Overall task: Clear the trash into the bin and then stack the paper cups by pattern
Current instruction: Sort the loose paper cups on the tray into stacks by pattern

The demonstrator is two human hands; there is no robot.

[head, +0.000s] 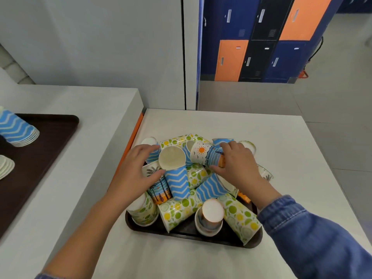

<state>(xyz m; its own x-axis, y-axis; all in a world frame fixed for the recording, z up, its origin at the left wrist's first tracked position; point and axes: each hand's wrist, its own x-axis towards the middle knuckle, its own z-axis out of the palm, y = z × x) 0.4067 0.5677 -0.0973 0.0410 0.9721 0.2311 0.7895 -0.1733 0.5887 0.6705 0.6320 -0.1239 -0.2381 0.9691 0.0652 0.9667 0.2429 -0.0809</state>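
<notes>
A dark tray (187,231) on the white table holds a jumbled pile of several paper cups: blue zigzag, lime-and-lemon, and beach sunset patterns. My right hand (237,166) grips a sunset cup (205,155) lying on its side atop the pile. My left hand (136,170) reaches into the pile's left side, fingers spread around a blue zigzag cup (178,181) with its mouth tilted up; whether it is gripped is unclear. A stack of blue zigzag cups (17,128) lies on a second dark tray (46,150) at the left.
The left tray sits on a higher white counter (84,109), with white cup rims (6,168) at its left edge. An orange strip (132,133) runs between counter and table. Lockers (261,41) stand beyond on grey floor.
</notes>
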